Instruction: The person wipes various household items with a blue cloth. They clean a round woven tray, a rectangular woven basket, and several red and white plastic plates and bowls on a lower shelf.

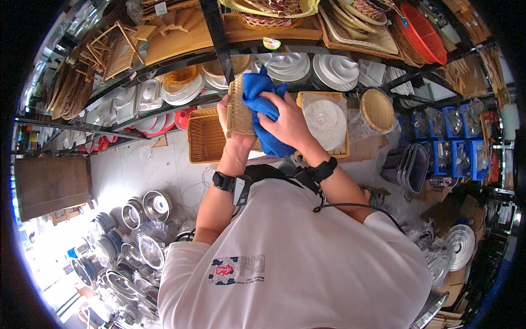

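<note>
My left hand [236, 129] grips a woven bamboo basket [240, 109] from its left and lower side, holding it up in front of the shelf. In my right hand [285, 121] is a bunched blue cloth [267, 103], pressed against the basket's right side. Part of the cloth hangs down below my fingers. Beneath the hands, a brown rectangular wicker basket [203, 137] stands on the floor, partly hidden by my left arm. To the right of my right hand lies a round white disc [324, 123] in a wooden crate [345, 150].
Shelves ahead hold stacked white plates [335, 72], woven baskets [279, 18], a red basket [421, 35] and a wooden rack [119, 51]. Metal pots and lids [131, 255] crowd the lower left. Blue bins [460, 156] stand at the right, near a round bamboo tray [377, 110].
</note>
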A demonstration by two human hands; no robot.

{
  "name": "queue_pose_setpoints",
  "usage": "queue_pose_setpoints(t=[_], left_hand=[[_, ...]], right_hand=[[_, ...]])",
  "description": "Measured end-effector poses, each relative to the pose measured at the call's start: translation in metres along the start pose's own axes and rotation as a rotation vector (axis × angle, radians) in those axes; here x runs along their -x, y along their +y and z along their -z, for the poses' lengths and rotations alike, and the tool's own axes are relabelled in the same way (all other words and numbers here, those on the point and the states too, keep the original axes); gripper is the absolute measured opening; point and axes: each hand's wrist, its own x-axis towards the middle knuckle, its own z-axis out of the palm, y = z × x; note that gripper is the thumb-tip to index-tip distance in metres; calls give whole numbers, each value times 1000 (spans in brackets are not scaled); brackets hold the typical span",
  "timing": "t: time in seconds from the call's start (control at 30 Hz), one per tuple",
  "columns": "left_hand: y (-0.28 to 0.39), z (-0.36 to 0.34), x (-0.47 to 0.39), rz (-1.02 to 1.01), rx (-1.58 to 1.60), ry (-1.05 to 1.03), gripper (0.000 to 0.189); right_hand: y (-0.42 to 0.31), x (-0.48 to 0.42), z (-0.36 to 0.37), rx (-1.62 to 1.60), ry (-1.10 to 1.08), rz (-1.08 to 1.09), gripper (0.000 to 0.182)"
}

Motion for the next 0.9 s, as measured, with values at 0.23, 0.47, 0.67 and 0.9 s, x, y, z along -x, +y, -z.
queue_pose_setpoints(t=[0.23,0.47,0.67,0.9], left_hand=[[36,11,7,-49,103,-29,68],[32,24,2,74,-21,-23,65],[-18,29,-6,83,-234,-8,64],[-2,11,14,-126,-638,-93,47]], right_hand=[[71,12,20,-109,-146,-393,44],[54,-6,43,-826,18,-521,40],[28,-4,6,-754,-116,-521,51],[68,-3,20,-788,3,-555,44]])
